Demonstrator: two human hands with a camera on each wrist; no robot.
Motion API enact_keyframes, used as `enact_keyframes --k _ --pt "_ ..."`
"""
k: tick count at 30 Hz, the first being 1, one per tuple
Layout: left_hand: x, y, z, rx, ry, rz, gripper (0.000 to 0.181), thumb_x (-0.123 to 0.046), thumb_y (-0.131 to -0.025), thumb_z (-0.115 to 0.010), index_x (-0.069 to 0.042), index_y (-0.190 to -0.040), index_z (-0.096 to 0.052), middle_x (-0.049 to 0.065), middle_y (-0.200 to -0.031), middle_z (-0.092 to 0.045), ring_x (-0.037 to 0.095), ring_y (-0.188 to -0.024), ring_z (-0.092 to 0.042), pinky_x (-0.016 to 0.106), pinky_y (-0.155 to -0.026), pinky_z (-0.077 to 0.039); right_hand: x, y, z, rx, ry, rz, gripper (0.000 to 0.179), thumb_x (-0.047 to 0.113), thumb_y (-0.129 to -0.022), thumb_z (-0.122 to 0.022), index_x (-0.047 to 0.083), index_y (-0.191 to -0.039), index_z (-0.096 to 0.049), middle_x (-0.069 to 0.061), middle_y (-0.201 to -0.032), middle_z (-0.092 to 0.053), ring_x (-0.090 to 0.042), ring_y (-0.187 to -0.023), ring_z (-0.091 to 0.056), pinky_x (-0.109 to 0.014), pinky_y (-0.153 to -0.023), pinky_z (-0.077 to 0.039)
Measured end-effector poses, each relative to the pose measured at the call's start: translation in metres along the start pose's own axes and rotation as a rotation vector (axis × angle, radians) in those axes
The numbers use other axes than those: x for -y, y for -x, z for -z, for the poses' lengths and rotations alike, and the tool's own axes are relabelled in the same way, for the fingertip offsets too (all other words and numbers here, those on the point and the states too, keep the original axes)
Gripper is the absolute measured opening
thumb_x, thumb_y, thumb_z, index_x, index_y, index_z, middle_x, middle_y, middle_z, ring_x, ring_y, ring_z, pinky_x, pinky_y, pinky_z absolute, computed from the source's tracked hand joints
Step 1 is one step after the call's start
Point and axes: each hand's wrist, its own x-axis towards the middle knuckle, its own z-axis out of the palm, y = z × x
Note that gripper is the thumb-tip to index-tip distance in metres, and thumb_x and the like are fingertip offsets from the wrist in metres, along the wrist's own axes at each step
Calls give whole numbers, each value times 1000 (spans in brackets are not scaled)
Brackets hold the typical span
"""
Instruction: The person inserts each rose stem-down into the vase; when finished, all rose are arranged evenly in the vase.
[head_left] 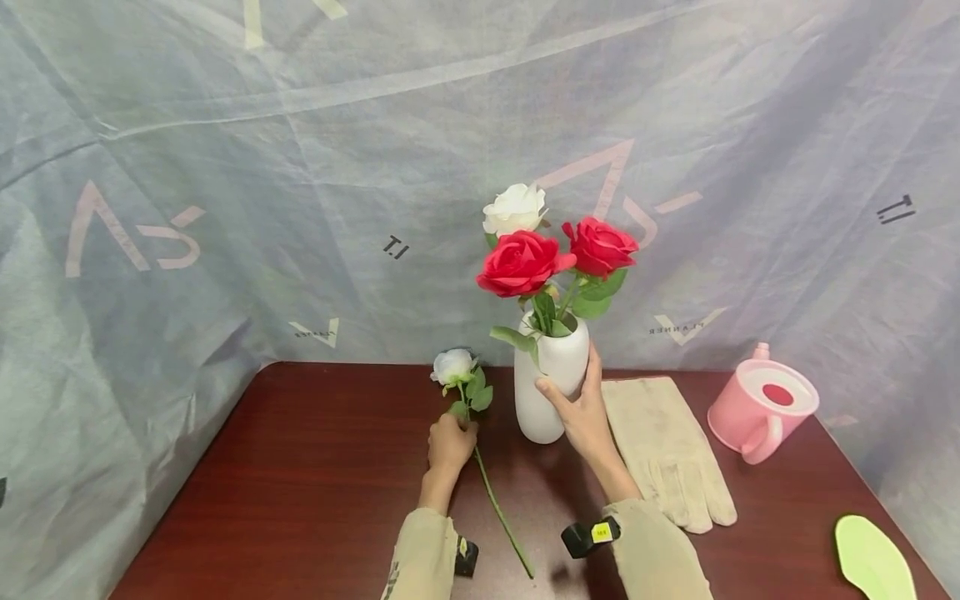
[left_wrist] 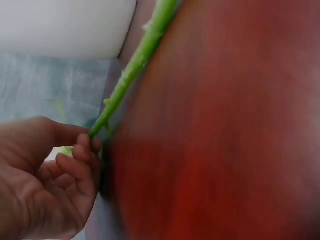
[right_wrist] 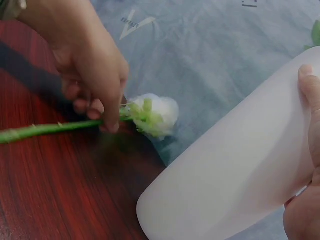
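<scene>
My left hand pinches the green stem of a white rose just below its leaves. The stem runs from the fingertips toward the table's front, close over the wood. In the right wrist view the bloom lies just past the left hand's fingers. My right hand grips a white vase from its right side, thumb across the front. Two red roses and another white rose stand in the vase, their lower stems hidden inside it. The vase's smooth side fills much of the right wrist view.
Right of the vase lies a pair of cream work gloves, partly behind the right forearm. A pink watering can stands at the back right. A light green scoop-like piece is at the right front edge. Grey fabric hangs behind the dark red table.
</scene>
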Motion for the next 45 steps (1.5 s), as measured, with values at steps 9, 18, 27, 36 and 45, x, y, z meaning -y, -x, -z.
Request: enact_keyframes --k 9,18,27,36,45 --pt "17 15 30 107 543 169 21 -10 -90 -60 8 -97 -68 1 -56 -53 8 -44 -50 19 -40 -44 -1 -1 -1 -6 5 -2 88 8 -84 -69 10 -148 -8 -12 -143 -26 -21 -126 -32 -40 -104 -24" --pt "6 28 70 97 943 251 31 -18 -91 -62 6 -110 -65 3 -93 -61 10 -72 -55 16 -47 -45 -2 1 0 0 -2 -7 89 10 -84 -69 11 -148 -7 -10 -145 -23 -21 -127 -30 -42 -103 -23" --pt "-20 30 102 85 1355 107 16 -15 -94 -56 -9 -100 -70 0 -93 -62 5 -73 -56 13 -50 -45 -12 -1 -3 -32 45 41 92 11 -83 -70 12 -149 -6 -12 -146 -17 -24 -128 -26 -44 -104 -21" --pt "-58 42 129 -34 1633 29 15 -13 -92 -58 -8 -101 -69 -1 -87 -64 6 -75 -60 13 -54 -48 5 4 -6 -40 43 47 89 5 -83 -69 6 -148 -7 -17 -144 -19 -26 -125 -29 -44 -103 -22" --pt "-96 52 130 -264 1647 -244 15 -8 -92 -59 -1 -104 -63 8 -97 -61 13 -80 -63 16 -60 -51 1 4 -5 -42 45 63 90 5 -82 -70 5 -147 -8 -18 -144 -18 -23 -127 -27 -42 -104 -22"
